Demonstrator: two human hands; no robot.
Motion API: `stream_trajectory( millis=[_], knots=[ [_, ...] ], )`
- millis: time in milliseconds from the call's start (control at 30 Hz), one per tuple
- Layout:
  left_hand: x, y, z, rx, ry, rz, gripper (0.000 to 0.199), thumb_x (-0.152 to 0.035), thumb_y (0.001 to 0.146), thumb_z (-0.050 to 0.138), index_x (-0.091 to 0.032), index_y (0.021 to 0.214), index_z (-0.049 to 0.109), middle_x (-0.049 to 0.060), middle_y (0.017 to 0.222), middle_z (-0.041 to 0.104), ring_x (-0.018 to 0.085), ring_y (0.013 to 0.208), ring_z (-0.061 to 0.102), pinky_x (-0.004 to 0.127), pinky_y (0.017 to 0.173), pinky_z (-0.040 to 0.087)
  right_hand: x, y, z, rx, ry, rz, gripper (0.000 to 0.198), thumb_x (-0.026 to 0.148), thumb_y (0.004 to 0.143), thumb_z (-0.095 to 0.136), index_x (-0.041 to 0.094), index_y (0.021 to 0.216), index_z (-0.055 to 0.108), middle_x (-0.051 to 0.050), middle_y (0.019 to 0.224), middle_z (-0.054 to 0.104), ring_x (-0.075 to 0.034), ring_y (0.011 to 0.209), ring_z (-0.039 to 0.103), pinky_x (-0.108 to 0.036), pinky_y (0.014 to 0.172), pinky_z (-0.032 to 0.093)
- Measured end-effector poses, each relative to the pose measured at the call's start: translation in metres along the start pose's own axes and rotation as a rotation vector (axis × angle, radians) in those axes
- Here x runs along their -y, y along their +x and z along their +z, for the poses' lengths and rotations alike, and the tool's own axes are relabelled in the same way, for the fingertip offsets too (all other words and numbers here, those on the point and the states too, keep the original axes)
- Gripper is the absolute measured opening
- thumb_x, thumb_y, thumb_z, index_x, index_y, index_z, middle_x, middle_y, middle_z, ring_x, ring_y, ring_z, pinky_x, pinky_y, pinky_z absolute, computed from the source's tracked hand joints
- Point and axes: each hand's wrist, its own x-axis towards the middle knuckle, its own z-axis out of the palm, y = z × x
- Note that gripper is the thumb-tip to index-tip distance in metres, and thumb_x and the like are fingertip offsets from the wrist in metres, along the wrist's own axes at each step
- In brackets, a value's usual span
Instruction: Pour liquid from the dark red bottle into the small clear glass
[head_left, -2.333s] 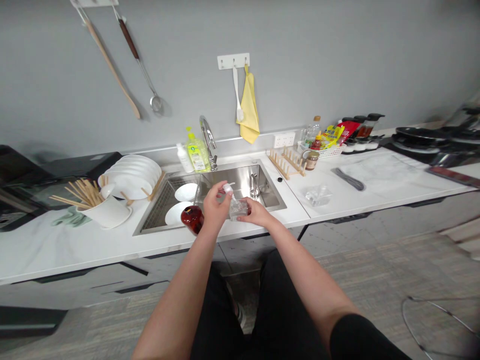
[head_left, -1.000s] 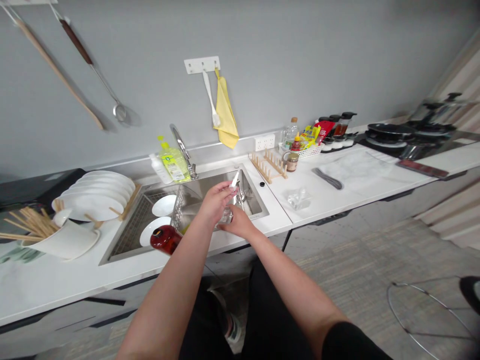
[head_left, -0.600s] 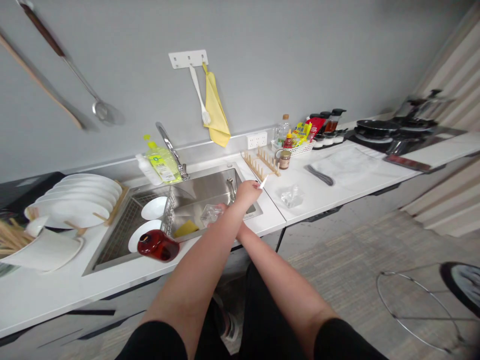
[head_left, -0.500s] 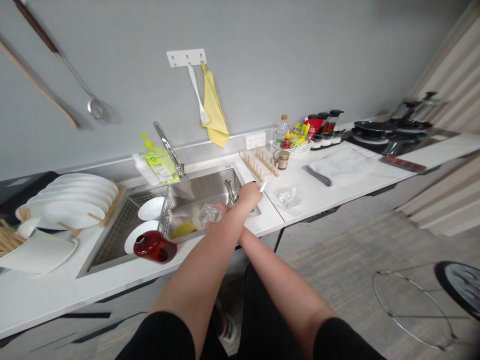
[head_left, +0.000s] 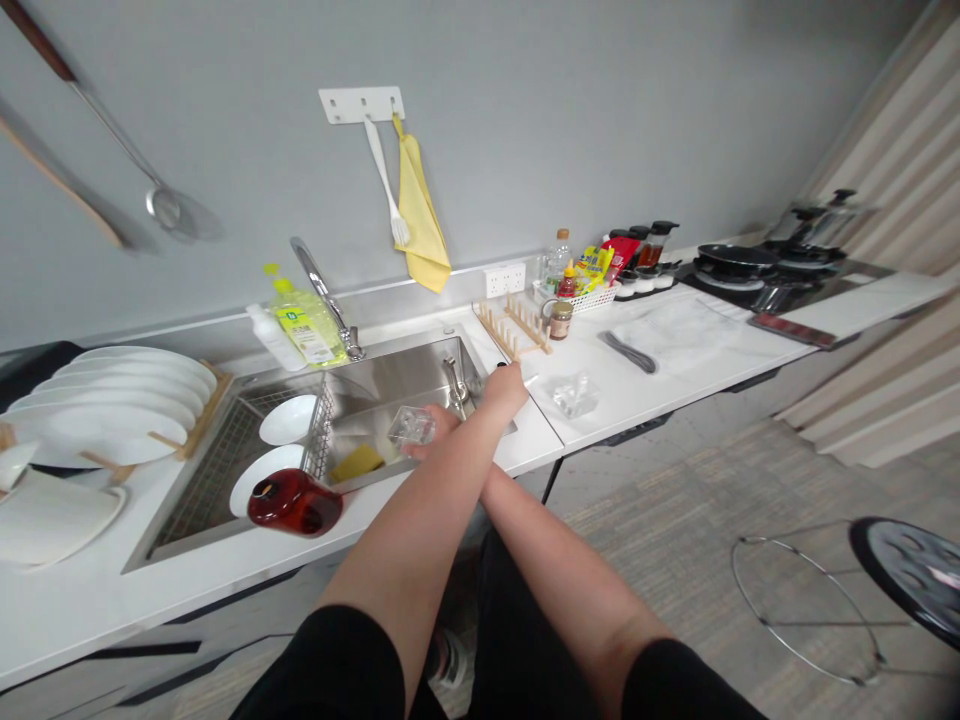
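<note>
1. Room: grey wall (head_left: 562, 120) behind, pleated curtain (head_left: 877, 200) at right, patterned floor (head_left: 675, 520) bearing a round stool (head_left: 911, 580).
2. Surface: white counter (head_left: 67, 600), marble-veined, running along the wall.
3. Steel sink (head_left: 390, 378), set into the counter. Its left part holds a wire basket (head_left: 322, 435) with two white bowls (head_left: 289, 420); a yellow sponge (head_left: 356, 463) lies to the basket's right.
4. White plates (head_left: 112, 400) stand in a row in a wooden rack, left of the sink.
5. White tub (head_left: 56, 520), partly out of view, holds a white spoon (head_left: 15, 463).
6. White perforated basket (head_left: 604, 298) contains a clear bottle, a yellow-capped red bottle and a yellow packet.
7. Dark red bottle (head_left: 296, 505) at the sink's front rim; whether glass or contents give the colour cannot be told.
8. Right hand (head_left: 444, 425) grips a clear container (head_left: 412, 427) above the sink; contents, if any, cannot be made out.
9. Left hand (head_left: 506, 390), its forearm crossed over the right, is closed around a slim white piece (head_left: 531, 380), mostly hidden, near the sink's right edge.
</note>
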Motion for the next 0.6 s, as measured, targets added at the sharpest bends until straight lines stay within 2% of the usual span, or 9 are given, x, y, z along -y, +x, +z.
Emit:
stream_trajectory(
  millis=[133, 233, 433, 600],
  knots=[
    [0.0044, -0.0001, 0.0000, -0.008, 0.001, -0.009, 0.047, -0.015, 0.092, 0.069, -0.017, 0.138, 0.077, 0.022, 0.131, 0.081, 0.035, 0.126, 0.078, 0.041, 0.107, 0.060, -0.0028, -0.0031, 0.0024, 0.027, -0.046, 0.003, 0.069, 0.030, 0.069, 0.104, 0.021, 0.131, 0.074, -0.008, 0.122, 0.084, -0.029, 0.105, 0.079, -0.040, 0.094, 0.061],
    [0.0067, -0.0001, -0.0013, -0.009, -0.001, -0.013, 0.049, -0.015, 0.092, 0.071, -0.016, 0.140, 0.077, 0.022, 0.134, 0.080, 0.035, 0.127, 0.078, 0.041, 0.107, 0.059, -0.0040, -0.0046, 0.0030, 0.033, -0.067, 0.014, 0.072, 0.033, 0.071, 0.103, 0.022, 0.135, 0.071, -0.008, 0.127, 0.083, -0.032, 0.113, 0.078, -0.043, 0.101, 0.061],
    [0.0047, -0.0016, -0.0040, 0.001, 0.000, -0.005, 0.048, -0.016, 0.091, 0.072, -0.015, 0.139, 0.077, 0.023, 0.133, 0.080, 0.035, 0.127, 0.077, 0.041, 0.107, 0.059, -0.0042, -0.0029, 0.0016, 0.051, -0.076, 0.012, 0.076, 0.034, 0.068, 0.105, 0.020, 0.135, 0.072, -0.009, 0.123, 0.083, -0.034, 0.110, 0.079, -0.043, 0.097, 0.062],
    [0.0012, -0.0079, -0.0090, -0.007, 0.012, 0.024, 0.051, -0.017, 0.091, 0.072, -0.014, 0.142, 0.074, 0.022, 0.135, 0.078, 0.034, 0.129, 0.076, 0.040, 0.109, 0.058, -0.0066, -0.0031, 0.0044, 0.032, -0.076, -0.011, 0.078, 0.034, 0.071, 0.103, 0.017, 0.140, 0.069, -0.013, 0.131, 0.081, -0.034, 0.116, 0.079, -0.042, 0.101, 0.061]
  ],
)
